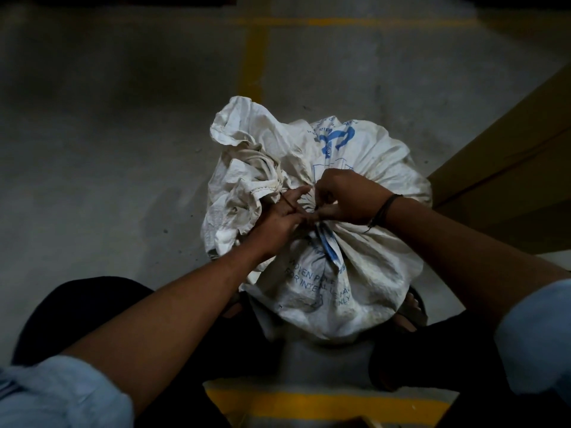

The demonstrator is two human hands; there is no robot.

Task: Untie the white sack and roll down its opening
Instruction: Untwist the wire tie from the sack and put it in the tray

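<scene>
Grey concrete floor (108, 149) fills the scene, dimly lit and marked with yellow painted lines (255, 57), one running away from the camera and another crossing near the bottom edge. Along the right edge a brown cardboard-coloured surface (509, 156) slants across the floor.

Near the middle of the floor stands the white sack (364, 273), a woven one with blue printing (part of it reads "ONLY"), bulging full and wedged between the person's dark-trousered legs. Its neck is gathered into tight pleats at the top, and the loose fabric above the tie (244, 143) flops away toward the far left.

Both forearms reach in from the near edge, pale blue sleeves (61, 396) rolled up. The left hand (278, 219) lies on the gathered neck, its fingers pinched together on a thin dark string (289, 205) that wraps the neck. The right hand (343, 196), with a dark band (384, 210) at the wrist, is just beside it, fingertips closed on the same tie at the knot. A sandalled foot (408, 307) peeks out at the sack's near right side.
</scene>
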